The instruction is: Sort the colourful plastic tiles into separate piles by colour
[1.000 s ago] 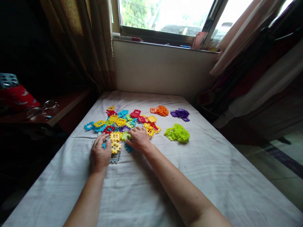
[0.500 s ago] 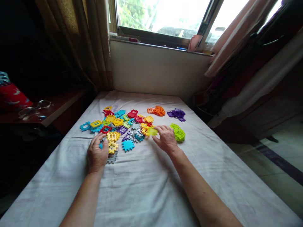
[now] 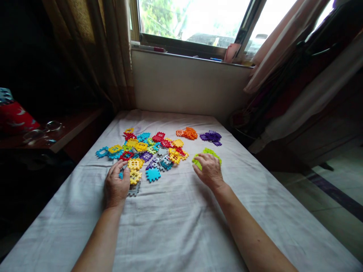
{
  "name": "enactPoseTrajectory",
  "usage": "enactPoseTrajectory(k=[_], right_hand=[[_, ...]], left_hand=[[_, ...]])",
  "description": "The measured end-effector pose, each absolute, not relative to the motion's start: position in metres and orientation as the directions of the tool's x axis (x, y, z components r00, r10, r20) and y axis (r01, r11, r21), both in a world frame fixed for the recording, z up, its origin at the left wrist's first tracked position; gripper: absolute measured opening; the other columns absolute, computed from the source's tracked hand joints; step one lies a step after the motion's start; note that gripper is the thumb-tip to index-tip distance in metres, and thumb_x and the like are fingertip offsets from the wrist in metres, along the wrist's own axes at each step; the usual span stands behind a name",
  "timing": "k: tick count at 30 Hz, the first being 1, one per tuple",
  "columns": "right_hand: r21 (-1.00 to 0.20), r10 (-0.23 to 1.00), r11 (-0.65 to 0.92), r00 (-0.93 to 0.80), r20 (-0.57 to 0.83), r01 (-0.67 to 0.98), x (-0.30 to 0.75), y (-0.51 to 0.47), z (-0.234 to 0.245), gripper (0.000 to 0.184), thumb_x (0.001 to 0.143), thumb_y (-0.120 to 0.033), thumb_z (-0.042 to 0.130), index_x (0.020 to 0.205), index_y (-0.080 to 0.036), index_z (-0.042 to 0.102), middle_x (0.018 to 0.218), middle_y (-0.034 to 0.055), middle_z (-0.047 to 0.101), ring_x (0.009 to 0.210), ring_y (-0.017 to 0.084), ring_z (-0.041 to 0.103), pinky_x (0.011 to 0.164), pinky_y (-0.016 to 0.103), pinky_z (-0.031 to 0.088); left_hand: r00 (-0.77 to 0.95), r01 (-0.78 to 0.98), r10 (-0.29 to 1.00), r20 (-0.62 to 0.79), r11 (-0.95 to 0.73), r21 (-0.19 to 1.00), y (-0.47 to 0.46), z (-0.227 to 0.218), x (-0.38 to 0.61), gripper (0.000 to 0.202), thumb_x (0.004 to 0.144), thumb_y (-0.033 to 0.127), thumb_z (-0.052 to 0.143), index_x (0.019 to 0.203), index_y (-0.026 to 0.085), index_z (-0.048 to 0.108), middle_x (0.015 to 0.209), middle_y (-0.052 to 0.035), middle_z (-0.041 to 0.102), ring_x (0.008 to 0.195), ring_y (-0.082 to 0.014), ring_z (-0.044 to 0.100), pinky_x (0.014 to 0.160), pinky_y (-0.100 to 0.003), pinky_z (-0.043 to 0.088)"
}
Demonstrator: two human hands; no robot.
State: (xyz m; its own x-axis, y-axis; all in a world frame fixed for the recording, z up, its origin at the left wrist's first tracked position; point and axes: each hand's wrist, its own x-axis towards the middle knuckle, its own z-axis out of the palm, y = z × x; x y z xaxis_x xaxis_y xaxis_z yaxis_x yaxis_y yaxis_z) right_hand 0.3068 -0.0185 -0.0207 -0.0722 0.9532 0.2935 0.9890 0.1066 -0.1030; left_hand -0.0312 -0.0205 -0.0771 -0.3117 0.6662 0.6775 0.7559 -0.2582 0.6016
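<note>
Several colourful interlocking plastic tiles (image 3: 147, 149) lie spread on a white sheet (image 3: 176, 219). My left hand (image 3: 116, 185) rests flat at the near edge of that spread, fingers loosely apart, touching a yellow tile (image 3: 135, 176) and a grey tile (image 3: 134, 190). My right hand (image 3: 209, 170) lies over the pile of lime-green tiles (image 3: 208, 153), fingers curled down on it; a lime-green tile shows under the fingertips. Separate small piles of orange tiles (image 3: 188, 133) and purple tiles (image 3: 211, 136) sit farther back.
A white wall and window sill (image 3: 187, 56) close off the far end. Curtains (image 3: 93, 49) hang at the left. A dark side shelf (image 3: 53, 136) with glasses and a red item stands at left. The sheet drops off at the right edge toward the tiled floor.
My right hand left the mixed spread with a lime-green tile and moved right onto the lime-green pile. My left hand stayed put.
</note>
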Motion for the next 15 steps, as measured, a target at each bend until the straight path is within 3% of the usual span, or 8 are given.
enactPoseTrajectory(k=[4, 8, 13, 15], right_hand=[[-0.117, 0.934, 0.269, -0.229, 0.275, 0.956, 0.268, 0.009, -0.007, 0.03, 0.093, -0.032, 0.051, 0.114, -0.022, 0.071, 0.129, 0.0089, 0.065, 0.118, 0.027, 0.053, 0.1, 0.041, 0.039], [-0.123, 0.894, 0.418, -0.384, 0.229, 0.9, 0.214, 0.049, -0.003, 0.036, 0.094, -0.033, 0.052, 0.127, -0.024, 0.064, 0.138, 0.008, 0.06, 0.124, 0.025, 0.05, 0.103, 0.039, 0.037], [-0.078, 0.879, 0.471, -0.459, 0.132, 0.879, 0.167, 0.085, -0.01, 0.048, 0.094, -0.043, 0.054, 0.14, -0.028, 0.055, 0.152, 0.0086, 0.047, 0.135, 0.028, 0.043, 0.108, 0.045, 0.035], [-0.064, 0.893, 0.448, -0.442, 0.088, 0.892, 0.163, 0.089, -0.013, 0.048, 0.095, -0.048, 0.051, 0.139, -0.027, 0.056, 0.149, 0.0099, 0.049, 0.135, 0.029, 0.043, 0.108, 0.047, 0.034]], left_hand=[[-0.307, 0.763, 0.657, 0.688, -0.262, 0.591, -0.021, -0.077, -0.03, 0.026, 0.089, 0.033, 0.051, 0.102, 0.018, 0.069, 0.112, -0.0117, 0.071, 0.109, -0.0235, 0.066, 0.102, -0.04, 0.05], [-0.309, 0.767, 0.65, 0.694, -0.261, 0.586, -0.021, -0.078, -0.03, 0.026, 0.089, 0.032, 0.051, 0.102, 0.018, 0.069, 0.114, -0.0116, 0.071, 0.11, -0.0232, 0.066, 0.101, -0.039, 0.051], [-0.324, 0.762, 0.659, 0.679, -0.245, 0.6, -0.021, -0.081, -0.03, 0.026, 0.089, 0.032, 0.051, 0.103, 0.019, 0.068, 0.117, -0.0116, 0.07, 0.111, -0.0236, 0.065, 0.101, -0.04, 0.051], [-0.332, 0.76, 0.666, 0.668, -0.232, 0.608, -0.021, -0.081, -0.03, 0.025, 0.089, 0.032, 0.051, 0.103, 0.02, 0.068, 0.118, -0.0113, 0.07, 0.112, -0.0232, 0.065, 0.102, -0.04, 0.051]])
